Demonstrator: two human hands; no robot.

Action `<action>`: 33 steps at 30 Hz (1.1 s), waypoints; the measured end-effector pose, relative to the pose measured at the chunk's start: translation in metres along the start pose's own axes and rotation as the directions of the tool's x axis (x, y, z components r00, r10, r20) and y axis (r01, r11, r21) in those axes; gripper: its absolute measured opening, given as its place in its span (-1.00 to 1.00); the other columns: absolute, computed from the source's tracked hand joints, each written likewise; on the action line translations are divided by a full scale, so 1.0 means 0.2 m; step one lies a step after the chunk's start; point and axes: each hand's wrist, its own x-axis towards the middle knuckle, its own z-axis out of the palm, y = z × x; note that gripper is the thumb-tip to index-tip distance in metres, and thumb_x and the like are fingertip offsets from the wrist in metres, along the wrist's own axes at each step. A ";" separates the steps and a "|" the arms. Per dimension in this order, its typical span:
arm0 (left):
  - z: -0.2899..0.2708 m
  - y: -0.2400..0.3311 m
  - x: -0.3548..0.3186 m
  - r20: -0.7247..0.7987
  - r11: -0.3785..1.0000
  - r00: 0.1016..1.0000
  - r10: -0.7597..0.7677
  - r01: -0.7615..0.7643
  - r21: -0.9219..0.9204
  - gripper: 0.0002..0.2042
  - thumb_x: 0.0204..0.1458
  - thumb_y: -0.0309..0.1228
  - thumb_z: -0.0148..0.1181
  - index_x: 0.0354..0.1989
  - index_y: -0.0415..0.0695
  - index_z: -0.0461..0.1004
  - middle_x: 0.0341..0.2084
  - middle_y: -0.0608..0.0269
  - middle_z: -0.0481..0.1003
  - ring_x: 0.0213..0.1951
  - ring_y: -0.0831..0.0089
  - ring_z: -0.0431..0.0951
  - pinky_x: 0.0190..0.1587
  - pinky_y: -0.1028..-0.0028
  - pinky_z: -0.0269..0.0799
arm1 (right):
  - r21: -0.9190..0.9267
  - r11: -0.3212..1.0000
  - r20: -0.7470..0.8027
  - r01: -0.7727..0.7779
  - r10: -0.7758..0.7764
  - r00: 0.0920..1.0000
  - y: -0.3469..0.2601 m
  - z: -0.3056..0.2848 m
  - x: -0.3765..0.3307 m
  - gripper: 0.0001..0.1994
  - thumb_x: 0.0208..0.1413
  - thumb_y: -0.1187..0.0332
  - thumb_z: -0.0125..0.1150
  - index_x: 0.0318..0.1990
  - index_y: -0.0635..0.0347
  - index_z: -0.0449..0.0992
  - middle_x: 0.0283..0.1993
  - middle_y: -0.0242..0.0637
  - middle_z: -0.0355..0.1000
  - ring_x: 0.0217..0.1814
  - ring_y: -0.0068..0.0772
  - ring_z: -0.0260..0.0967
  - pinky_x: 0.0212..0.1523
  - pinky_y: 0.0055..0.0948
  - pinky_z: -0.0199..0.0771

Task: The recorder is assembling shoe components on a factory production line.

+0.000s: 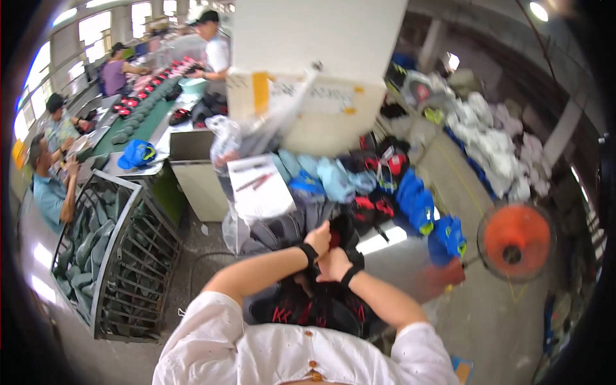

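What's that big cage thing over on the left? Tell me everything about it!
The cage is an open-topped bin, grey and shiny like metal. It has a thick frame and a side made of many thin bars with gaps between. It looks upright, though the picture bends its edges. It stands to the person's left, loaded with smooth, grey-green, foot-shaped pieces piled every which way against its sides. I can't tell what's underneath it.

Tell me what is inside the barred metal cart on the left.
The barred metal cart holds a heap of grey-green, foot-shaped pieces, some also showing through its side. The upper pieces cover whatever lies deeper, so the middle of the heap cannot be seen.
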 end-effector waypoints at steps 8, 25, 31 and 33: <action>-0.06 -0.06 -0.20 0.040 0.935 0.945 -0.324 0.327 -0.140 -0.72 -0.07 -0.16 -0.04 -0.30 0.07 0.57 -0.24 0.30 0.43 -0.03 0.20 0.29 0.13 0.02 -0.12 | 0.139 0.949 0.356 -0.284 0.219 0.908 0.31 -0.08 -0.33 -0.60 -0.19 -0.02 0.21 -0.27 0.04 0.50 -0.39 -0.19 0.48 -0.29 -0.17 0.46 -0.30 -0.19 0.44; -0.05 -0.01 -0.06 0.172 0.625 0.937 -0.303 0.331 -0.707 -0.75 -0.20 -0.13 0.10 -0.48 0.00 0.58 -0.50 0.26 0.55 -0.30 0.32 0.51 0.04 0.30 -0.01 | 0.465 0.805 0.697 -0.368 -0.078 0.712 0.31 -0.22 0.15 -0.74 0.02 0.41 -0.09 -0.15 0.27 0.41 -0.37 -0.03 0.45 -0.39 -0.07 0.44 -0.45 -0.24 0.45; -0.08 0.07 0.01 0.260 0.538 0.917 -0.303 0.390 -0.747 -0.78 -0.11 -0.23 0.05 -0.44 -0.03 0.59 -0.42 0.17 0.56 -0.26 0.34 0.54 0.18 0.25 -0.06 | 0.553 0.696 0.737 -0.458 -0.152 0.659 0.47 0.12 0.20 -0.82 0.00 0.39 0.00 -0.26 0.20 0.47 -0.45 -0.17 0.45 -0.58 -0.26 0.43 -0.62 -0.33 0.45; -0.07 0.06 0.02 0.272 0.551 0.916 -0.294 0.395 -0.735 -0.79 -0.10 -0.28 0.02 -0.45 -0.04 0.59 -0.44 0.17 0.56 -0.27 0.33 0.54 0.15 0.25 -0.03 | 0.549 0.760 0.627 -0.346 -0.102 0.772 0.45 0.13 0.17 -0.79 0.02 0.34 -0.01 -0.23 0.21 0.47 -0.39 -0.14 0.46 -0.53 -0.25 0.45 -0.58 -0.34 0.48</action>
